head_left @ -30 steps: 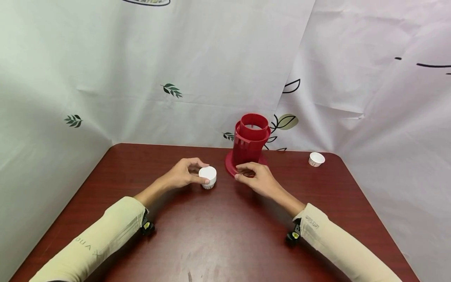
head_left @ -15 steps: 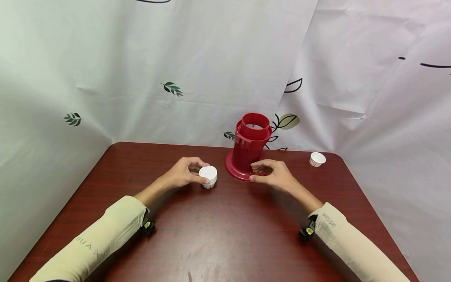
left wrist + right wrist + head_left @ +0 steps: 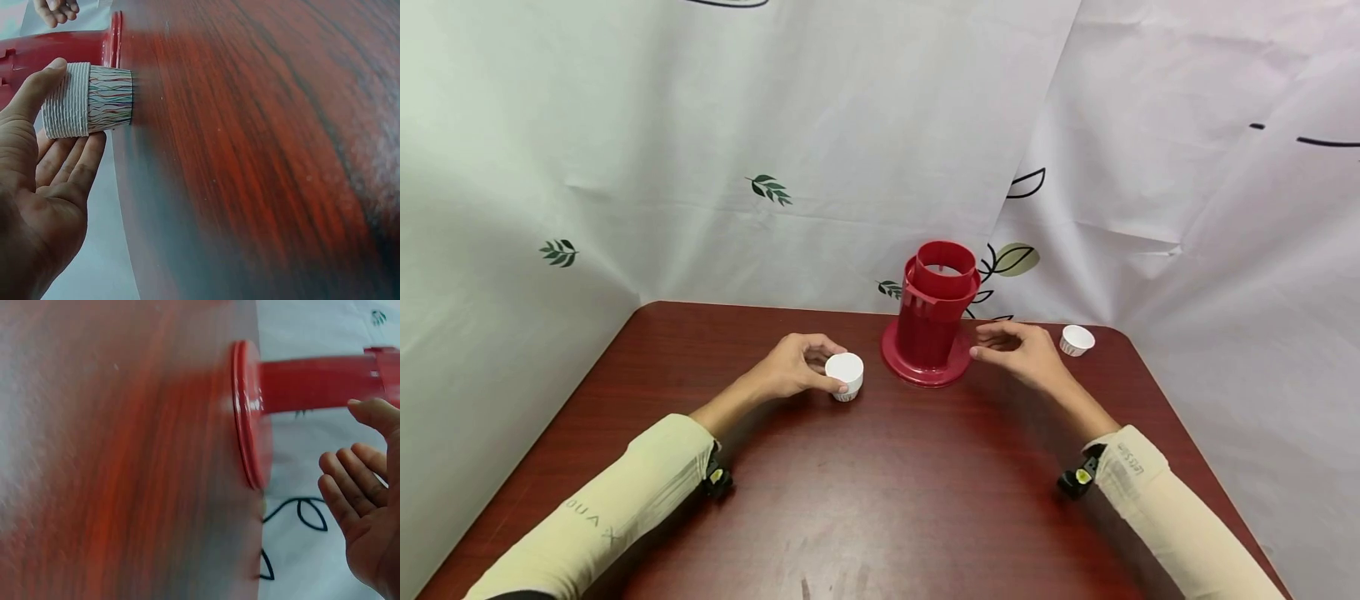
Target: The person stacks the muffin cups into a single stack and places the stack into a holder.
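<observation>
My left hand (image 3: 793,367) grips a stack of small white paper baking cups (image 3: 846,375) between thumb and fingers. Close up in the left wrist view, the nested rims of the paper cups (image 3: 67,100) show, and the lowest cup has thin coloured wavy lines. My right hand (image 3: 1018,354) holds nothing; its fingers are loosely bent, just right of a red cylinder-shaped holder (image 3: 928,329) with a wide round base. One single paper cup (image 3: 1077,340) sits at the back right of the table, beyond that hand.
The dark red-brown wooden table (image 3: 865,500) has its back edge close to a white cloth (image 3: 812,150) printed with leaves. The tall red holder stands near that edge, between the cup stack and the single cup.
My right hand has moved right and slightly back, from in front of the red holder's base to its right side, nearer the single cup. The left hand stays put with the cup stack.
</observation>
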Demonstrator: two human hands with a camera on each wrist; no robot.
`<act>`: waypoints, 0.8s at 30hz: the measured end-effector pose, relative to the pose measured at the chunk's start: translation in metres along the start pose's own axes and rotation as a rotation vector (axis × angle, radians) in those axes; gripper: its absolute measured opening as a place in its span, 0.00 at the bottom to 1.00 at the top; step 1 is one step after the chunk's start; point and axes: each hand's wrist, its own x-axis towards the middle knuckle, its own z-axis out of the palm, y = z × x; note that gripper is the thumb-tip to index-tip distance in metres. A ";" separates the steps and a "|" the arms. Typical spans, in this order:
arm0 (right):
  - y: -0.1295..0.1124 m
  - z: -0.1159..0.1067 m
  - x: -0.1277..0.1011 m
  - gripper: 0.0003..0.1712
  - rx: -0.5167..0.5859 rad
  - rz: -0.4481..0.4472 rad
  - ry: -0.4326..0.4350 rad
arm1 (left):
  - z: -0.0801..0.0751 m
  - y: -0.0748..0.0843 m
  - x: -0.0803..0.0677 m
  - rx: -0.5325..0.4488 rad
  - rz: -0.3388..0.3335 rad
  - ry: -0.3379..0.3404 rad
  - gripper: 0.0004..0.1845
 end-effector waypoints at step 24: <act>0.017 -0.053 0.014 0.33 -0.113 0.093 0.168 | -0.002 0.000 -0.001 0.021 -0.012 -0.018 0.26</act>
